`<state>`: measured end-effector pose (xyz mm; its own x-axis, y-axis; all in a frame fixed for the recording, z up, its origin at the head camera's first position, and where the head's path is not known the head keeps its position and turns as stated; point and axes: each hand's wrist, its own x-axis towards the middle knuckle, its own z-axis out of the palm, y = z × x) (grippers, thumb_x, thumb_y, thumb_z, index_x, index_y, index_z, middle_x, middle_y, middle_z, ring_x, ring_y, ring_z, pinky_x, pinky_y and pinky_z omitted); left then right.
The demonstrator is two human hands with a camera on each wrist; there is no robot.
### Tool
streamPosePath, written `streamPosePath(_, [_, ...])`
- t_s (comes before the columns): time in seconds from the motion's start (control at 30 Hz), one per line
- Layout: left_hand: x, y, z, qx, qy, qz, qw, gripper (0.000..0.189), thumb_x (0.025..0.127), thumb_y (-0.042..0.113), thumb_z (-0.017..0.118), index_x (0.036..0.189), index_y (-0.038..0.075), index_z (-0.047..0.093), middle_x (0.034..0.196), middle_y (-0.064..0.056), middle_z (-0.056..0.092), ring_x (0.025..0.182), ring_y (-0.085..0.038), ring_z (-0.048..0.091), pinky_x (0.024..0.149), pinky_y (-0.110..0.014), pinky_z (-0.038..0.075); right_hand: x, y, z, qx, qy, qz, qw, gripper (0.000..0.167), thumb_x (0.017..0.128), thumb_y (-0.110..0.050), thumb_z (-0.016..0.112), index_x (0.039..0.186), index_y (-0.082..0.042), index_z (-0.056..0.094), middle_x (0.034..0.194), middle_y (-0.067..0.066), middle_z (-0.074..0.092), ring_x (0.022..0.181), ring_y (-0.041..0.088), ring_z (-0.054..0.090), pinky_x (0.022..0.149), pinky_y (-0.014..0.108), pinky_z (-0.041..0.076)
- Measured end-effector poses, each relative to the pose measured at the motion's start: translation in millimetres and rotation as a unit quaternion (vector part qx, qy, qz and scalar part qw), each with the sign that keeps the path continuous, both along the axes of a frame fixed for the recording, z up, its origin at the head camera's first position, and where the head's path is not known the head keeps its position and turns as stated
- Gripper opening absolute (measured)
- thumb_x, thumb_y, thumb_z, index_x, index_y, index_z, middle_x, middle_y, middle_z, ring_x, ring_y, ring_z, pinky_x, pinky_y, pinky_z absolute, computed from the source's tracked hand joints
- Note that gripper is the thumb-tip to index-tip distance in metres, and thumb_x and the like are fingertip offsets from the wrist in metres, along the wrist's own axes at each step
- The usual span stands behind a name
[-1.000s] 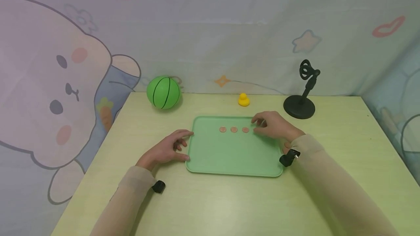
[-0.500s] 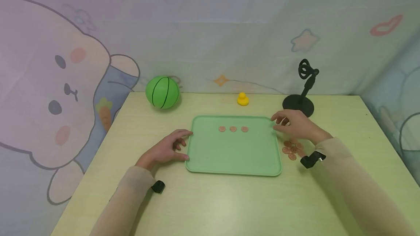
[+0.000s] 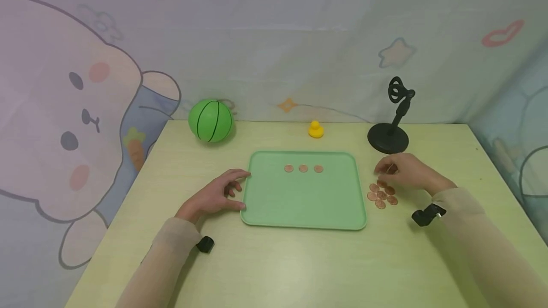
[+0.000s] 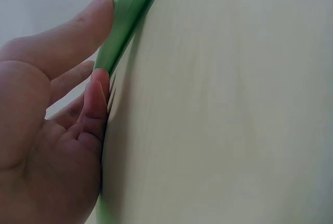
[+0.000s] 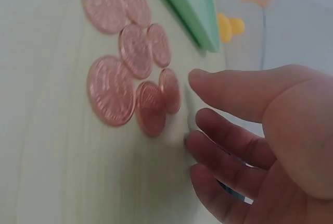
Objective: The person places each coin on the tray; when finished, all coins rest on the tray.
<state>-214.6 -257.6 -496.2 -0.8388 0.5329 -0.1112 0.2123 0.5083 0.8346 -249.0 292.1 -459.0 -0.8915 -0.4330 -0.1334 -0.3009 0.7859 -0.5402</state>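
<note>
Both hands are well apart: the left hand (image 3: 217,194), thumb and fingers spread, touches the near rim of the green tray (image 3: 304,203), just as a second ago. To its right lie three coins (image 3: 303,168) in a row, unmoved; farther right, the right hand (image 3: 404,170) has left the tray, thumb and fingers apart, beside seven coins (image 3: 382,195).
</note>
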Motion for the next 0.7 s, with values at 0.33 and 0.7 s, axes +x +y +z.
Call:
streamPosePath(0.33, [-0.3, -1.5, -1.1, -0.002, 0.0, 0.003, 1.0, 0.088, 0.085, 0.016, 0.09, 0.159, 0.012, 0.044, 0.151, -0.013, 0.045, 0.107, -0.026, 0.054, 0.095, -0.04, 0.048, 2.9, 5.0, -6.3, 0.014, 0.016, 0.01, 0.9997, 0.017, 0.091, -0.021, 0.083, 0.104, -0.011, 0.079, 0.1, -0.002, 0.073, 0.092, 0.018, 0.064, 0.085, 0.043, 0.053])
streamPosePath(0.7, [-0.7, -2.0, -0.6, -0.004, 0.002, 0.0, 1.0, 0.088, 0.085, 0.017, 0.091, 0.159, 0.013, 0.045, 0.144, -0.013, 0.048, 0.105, -0.025, 0.055, 0.093, -0.036, 0.049, 2.2, 5.4, -8.4, 0.013, 0.028, 0.015, 0.9994, 0.011, 0.093, -0.022, 0.083, 0.098, -0.014, 0.078, 0.087, -0.009, 0.073, 0.083, 0.011, 0.065, 0.078, 0.035, 0.052])
